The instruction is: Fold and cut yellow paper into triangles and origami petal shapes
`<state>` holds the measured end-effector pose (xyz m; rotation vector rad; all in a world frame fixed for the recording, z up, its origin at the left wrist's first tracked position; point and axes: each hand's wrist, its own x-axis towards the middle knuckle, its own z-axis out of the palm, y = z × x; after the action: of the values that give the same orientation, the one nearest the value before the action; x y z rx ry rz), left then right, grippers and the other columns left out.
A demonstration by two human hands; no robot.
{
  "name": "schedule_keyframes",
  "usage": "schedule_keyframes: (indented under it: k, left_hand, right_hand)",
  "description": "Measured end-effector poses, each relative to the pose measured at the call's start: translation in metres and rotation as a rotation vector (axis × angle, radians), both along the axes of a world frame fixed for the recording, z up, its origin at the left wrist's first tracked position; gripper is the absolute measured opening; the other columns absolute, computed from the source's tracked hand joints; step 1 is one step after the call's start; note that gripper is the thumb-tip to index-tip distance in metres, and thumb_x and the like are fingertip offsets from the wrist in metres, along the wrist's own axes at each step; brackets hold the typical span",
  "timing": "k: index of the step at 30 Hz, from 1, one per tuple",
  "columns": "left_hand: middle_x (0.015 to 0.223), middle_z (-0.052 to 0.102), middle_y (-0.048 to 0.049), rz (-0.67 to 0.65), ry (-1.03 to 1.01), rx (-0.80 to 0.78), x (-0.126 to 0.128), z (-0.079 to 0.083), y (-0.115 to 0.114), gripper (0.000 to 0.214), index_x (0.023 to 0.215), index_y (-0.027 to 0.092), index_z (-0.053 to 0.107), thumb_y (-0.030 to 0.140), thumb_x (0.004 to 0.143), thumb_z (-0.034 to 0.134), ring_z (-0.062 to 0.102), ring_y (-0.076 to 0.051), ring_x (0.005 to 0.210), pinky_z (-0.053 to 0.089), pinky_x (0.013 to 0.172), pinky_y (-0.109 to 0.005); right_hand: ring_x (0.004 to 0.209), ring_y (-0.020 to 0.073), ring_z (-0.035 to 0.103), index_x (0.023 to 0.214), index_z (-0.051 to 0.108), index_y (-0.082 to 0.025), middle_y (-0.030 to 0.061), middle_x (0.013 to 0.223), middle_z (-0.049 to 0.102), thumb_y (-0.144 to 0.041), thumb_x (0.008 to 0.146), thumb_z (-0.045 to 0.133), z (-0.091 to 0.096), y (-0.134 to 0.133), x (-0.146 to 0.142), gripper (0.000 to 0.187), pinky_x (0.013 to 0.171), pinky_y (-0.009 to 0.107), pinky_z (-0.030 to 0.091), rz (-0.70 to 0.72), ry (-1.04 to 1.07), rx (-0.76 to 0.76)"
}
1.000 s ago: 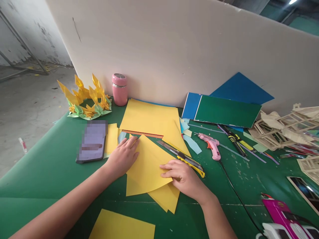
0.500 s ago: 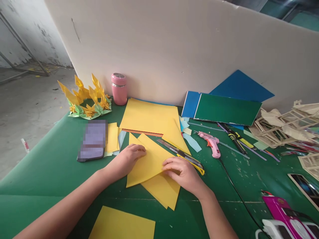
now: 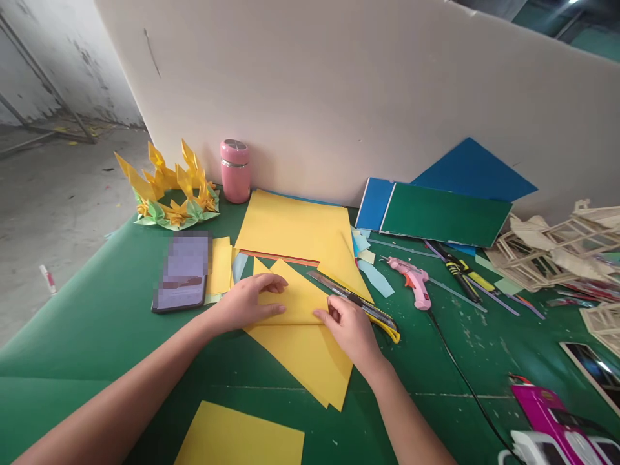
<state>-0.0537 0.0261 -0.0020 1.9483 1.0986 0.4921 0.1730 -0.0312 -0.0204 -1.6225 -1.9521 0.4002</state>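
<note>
A yellow paper sheet lies on the green table, with its upper flap folded over into a triangle. My left hand grips the flap's left side, thumb on top and fingers curled along its lower edge. My right hand pinches the flap's right end, fingers pressed together. A yellow utility knife and a metal ruler lie just beyond my right hand.
A phone lies left of my left hand. Behind are more yellow sheets, a pink cup, a yellow paper crown, a pink glue gun with its cord, blue and green boards, wooden models. Another yellow sheet lies near me.
The flap has been folded further up and away from me, uncovering more of the sheet below. Both hands moved away from me with it and closed on its edges.
</note>
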Motion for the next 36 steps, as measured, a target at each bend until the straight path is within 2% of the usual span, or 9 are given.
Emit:
schedule_keyframes:
  k: [6, 11, 15, 19, 29, 34, 36]
  left_hand:
    - [0.106, 0.062, -0.0047, -0.082, 0.047, 0.16, 0.0018, -0.0066, -0.0002, 0.028, 0.1, 0.022, 0.063, 0.018, 0.073, 0.056, 0.06, -0.02, 0.096, 0.049, 0.087, -0.033]
    - [0.101, 0.062, -0.0044, -0.139, 0.076, 0.254, 0.0007, -0.0062, 0.0007, 0.029, 0.093, 0.022, 0.069, 0.01, 0.076, 0.049, 0.061, -0.018, 0.094, 0.048, 0.087, -0.029]
    - [0.095, 0.063, -0.0037, -0.149, 0.082, 0.255, 0.0006, -0.007, 0.0011, 0.028, 0.088, 0.021, 0.072, 0.01, 0.077, 0.049, 0.062, -0.016, 0.088, 0.049, 0.082, -0.025]
    - [0.091, 0.063, -0.0037, -0.12, 0.11, 0.256, 0.0023, -0.0071, 0.0001, 0.019, 0.084, 0.021, 0.072, 0.019, 0.08, 0.054, 0.062, -0.016, 0.083, 0.05, 0.076, -0.025]
    - [0.09, 0.064, -0.0037, -0.085, 0.137, 0.272, 0.0046, -0.0093, -0.0006, 0.016, 0.084, 0.021, 0.072, 0.02, 0.077, 0.058, 0.062, -0.018, 0.084, 0.05, 0.08, -0.027]
    - [0.09, 0.063, -0.0035, -0.109, 0.129, 0.306, 0.0042, -0.0098, -0.0006, 0.019, 0.088, 0.022, 0.073, 0.018, 0.078, 0.057, 0.061, -0.017, 0.084, 0.05, 0.08, -0.026]
    - [0.089, 0.062, -0.0032, -0.128, 0.127, 0.323, 0.0038, -0.0106, -0.0006, 0.023, 0.091, 0.024, 0.074, 0.016, 0.079, 0.056, 0.06, -0.017, 0.083, 0.049, 0.08, -0.026]
  right_hand:
    - [0.049, 0.0117, 0.039, 0.061, 0.035, -0.023, -0.0057, 0.053, 0.039, -0.038, 0.086, 0.056, -0.0047, 0.0026, -0.0009, 0.036, 0.048, 0.023, 0.029, -0.019, 0.047, 0.021]
    - [0.049, 0.0117, 0.04, 0.061, 0.04, -0.022, -0.0053, 0.054, 0.042, -0.04, 0.084, 0.059, -0.0087, 0.0045, -0.0018, 0.035, 0.048, 0.023, 0.03, -0.053, 0.058, 0.04]
    - [0.048, 0.0117, 0.041, 0.062, 0.044, -0.022, -0.0047, 0.054, 0.044, -0.042, 0.084, 0.058, -0.0089, 0.0034, -0.0013, 0.034, 0.047, 0.023, 0.032, -0.058, 0.089, 0.029]
    - [0.049, 0.012, 0.042, 0.065, 0.047, -0.021, -0.0041, 0.056, 0.046, -0.042, 0.084, 0.058, -0.0082, 0.0019, -0.0008, 0.03, 0.048, 0.023, 0.033, -0.055, 0.121, 0.01]
    - [0.05, 0.0122, 0.043, 0.065, 0.049, -0.021, -0.0041, 0.057, 0.047, -0.034, 0.08, 0.062, -0.0096, 0.0026, -0.0012, 0.024, 0.048, 0.023, 0.033, -0.078, 0.146, -0.012]
    - [0.053, 0.0133, 0.047, 0.08, 0.062, -0.018, -0.0022, 0.062, 0.052, -0.028, 0.078, 0.061, -0.0085, 0.0016, 0.0019, 0.01, 0.053, 0.025, 0.04, -0.067, 0.232, -0.088]
    - [0.054, 0.0138, 0.049, 0.093, 0.065, -0.016, -0.0012, 0.064, 0.054, -0.026, 0.077, 0.06, -0.0079, 0.0012, 0.0034, 0.019, 0.055, 0.026, 0.043, -0.067, 0.283, -0.13]
